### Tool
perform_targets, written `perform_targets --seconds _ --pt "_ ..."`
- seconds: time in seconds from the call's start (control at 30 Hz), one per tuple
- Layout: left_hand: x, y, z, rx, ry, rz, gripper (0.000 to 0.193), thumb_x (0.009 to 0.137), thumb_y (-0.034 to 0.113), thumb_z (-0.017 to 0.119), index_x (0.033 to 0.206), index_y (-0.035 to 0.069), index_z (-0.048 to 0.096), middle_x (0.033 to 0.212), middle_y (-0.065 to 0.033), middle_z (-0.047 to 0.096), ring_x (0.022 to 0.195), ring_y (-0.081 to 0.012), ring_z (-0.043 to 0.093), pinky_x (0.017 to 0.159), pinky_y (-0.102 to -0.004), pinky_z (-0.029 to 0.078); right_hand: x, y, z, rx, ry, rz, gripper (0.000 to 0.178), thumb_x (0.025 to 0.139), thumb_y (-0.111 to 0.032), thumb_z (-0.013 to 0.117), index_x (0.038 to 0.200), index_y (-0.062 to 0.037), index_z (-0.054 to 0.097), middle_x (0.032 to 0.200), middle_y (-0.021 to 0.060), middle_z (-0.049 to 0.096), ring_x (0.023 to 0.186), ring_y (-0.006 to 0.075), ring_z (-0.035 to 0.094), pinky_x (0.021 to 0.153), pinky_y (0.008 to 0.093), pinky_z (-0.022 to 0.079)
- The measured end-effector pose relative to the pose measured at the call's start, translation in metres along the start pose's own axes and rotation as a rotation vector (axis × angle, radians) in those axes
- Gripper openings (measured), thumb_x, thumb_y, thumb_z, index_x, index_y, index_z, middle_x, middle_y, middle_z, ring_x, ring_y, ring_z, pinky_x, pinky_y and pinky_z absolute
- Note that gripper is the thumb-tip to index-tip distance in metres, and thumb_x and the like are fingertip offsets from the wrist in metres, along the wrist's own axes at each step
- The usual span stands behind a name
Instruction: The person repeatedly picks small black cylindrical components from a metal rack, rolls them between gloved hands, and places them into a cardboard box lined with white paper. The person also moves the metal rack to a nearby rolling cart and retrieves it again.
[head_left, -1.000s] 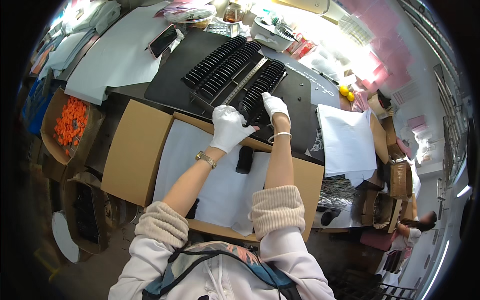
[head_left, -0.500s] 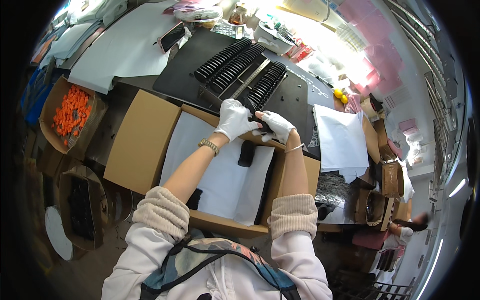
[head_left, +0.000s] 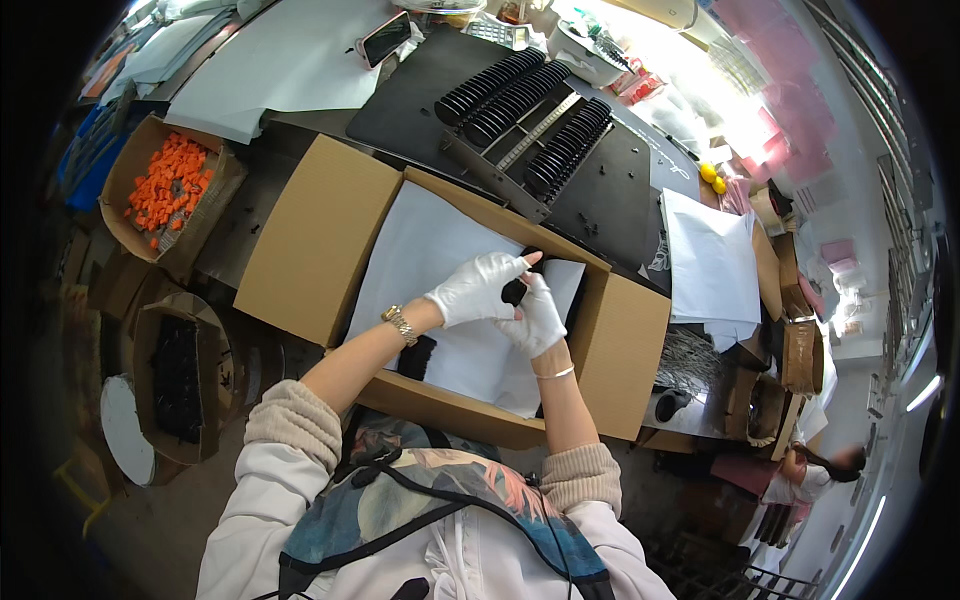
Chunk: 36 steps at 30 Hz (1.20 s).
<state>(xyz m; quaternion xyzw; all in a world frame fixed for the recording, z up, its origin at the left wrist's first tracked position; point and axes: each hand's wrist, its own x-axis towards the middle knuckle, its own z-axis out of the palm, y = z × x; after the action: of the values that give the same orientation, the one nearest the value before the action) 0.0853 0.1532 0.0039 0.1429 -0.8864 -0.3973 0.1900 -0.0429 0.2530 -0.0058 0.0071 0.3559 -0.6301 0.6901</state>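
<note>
Both gloved hands, left hand [head_left: 478, 290] and right hand [head_left: 538, 318], pinched a small black disc [head_left: 513, 291] over the paper-lined carton [head_left: 640, 330]; lowering it flat seemed wisest.

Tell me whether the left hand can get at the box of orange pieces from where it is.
Probably yes: the left hand is busy with a small black piece, but nothing stands between it and the box of orange pieces except a cardboard flap.

White gloves [head_left: 478, 288], brown box [head_left: 312, 240], orange pieces [head_left: 163, 184].
</note>
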Motion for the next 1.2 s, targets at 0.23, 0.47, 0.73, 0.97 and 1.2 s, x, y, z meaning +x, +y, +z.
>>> perform_targets --seconds 0.23,0.47,0.73,0.97,1.2 --pt "-0.046 -0.032 -0.010 -0.467 -0.083 -0.297 0.055 0.087 0.032 0.069 0.131 0.001 0.055 0.125 -0.0181 0.062 0.115 -0.0305 0.061 0.103 -0.0367 0.045 0.003 0.035 -0.005 0.118 -0.084 0.125 0.022 0.092 -0.002 0.053 0.114 -0.0058 0.057 0.115 0.0087 0.059 0.098 0.0222 0.061 0.086 0.0355 0.055" --pt "-0.074 -0.071 -0.019 -0.268 -0.089 -0.607 0.033 0.098 0.020 0.052 0.121 0.001 0.065 0.119 -0.0163 0.067 0.106 -0.0301 0.065 0.091 -0.0361 0.050 0.019 0.105 -0.001 -1.722 0.318 -0.490 0.055 0.077 -0.014 0.077 0.126 -0.0013 0.056 0.115 0.0236 0.064 0.107 0.0368 0.063 0.091 0.0393 0.051" --pt "-0.090 -0.041 -0.014 0.109 -0.377 -0.540 0.033 0.093 0.030 0.057 0.116 0.012 0.071 0.108 -0.0164 0.070 0.094 -0.0341 0.068 0.083 -0.0409 0.053 0.009 0.070 -0.023 -1.366 0.276 -0.060 0.031 0.091 -0.009 0.043 0.105 -0.0036 0.071 0.087 0.0126 0.072 0.091 0.0207 0.068 0.084 0.0306 0.051" --pt "-0.104 -0.028 0.022 0.436 -0.185 -0.513 0.016 0.087 0.026 0.066 0.089 0.012 0.073 0.093 -0.0136 0.072 0.080 -0.0329 0.070 0.071 -0.0457 0.055 0.115 0.028 -0.004 -1.986 -0.234 -0.106 0.031 0.089 -0.017 0.046 0.104 -0.0134 0.074 0.104 0.0168 0.071 0.099 0.0355 0.066 0.090 0.0377 0.050" --pt "-0.105 -0.031 0.020 0.385 -0.160 -0.537 0.018 0.090 0.023 0.059 0.095 0.011 0.073 0.093 -0.0146 0.072 0.080 -0.0348 0.070 0.073 -0.0471 0.054 0.148 -0.012 0.008 -1.650 0.125 -0.480 0.040 0.089 -0.007 0.047 0.125 -0.0060 0.064 0.122 0.0164 0.067 0.114 0.0273 0.063 0.101 0.0316 0.045"
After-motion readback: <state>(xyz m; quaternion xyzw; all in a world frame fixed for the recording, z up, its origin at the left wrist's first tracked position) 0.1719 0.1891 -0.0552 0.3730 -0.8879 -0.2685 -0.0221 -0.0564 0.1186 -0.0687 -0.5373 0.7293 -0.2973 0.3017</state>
